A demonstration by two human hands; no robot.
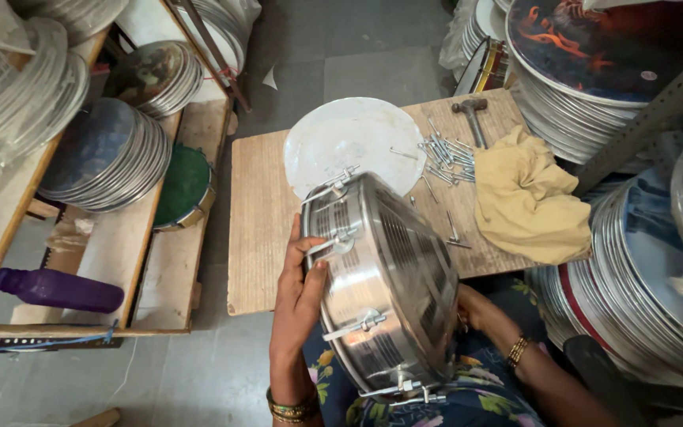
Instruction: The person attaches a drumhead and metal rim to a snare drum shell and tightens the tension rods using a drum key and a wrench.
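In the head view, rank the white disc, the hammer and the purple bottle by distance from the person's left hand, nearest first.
From the left hand, which grips the metal drum:
1. White disc, just above on the wooden board.
2. Purple bottle, far left on the shelf.
3. Hammer, at the board's top right edge.

Drum workshop — stacked drum frames (108, 158); hammer (472, 115)

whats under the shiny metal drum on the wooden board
The drum overlaps a white round disc lying on the board. The disc's near edge and the board beneath it are hidden.
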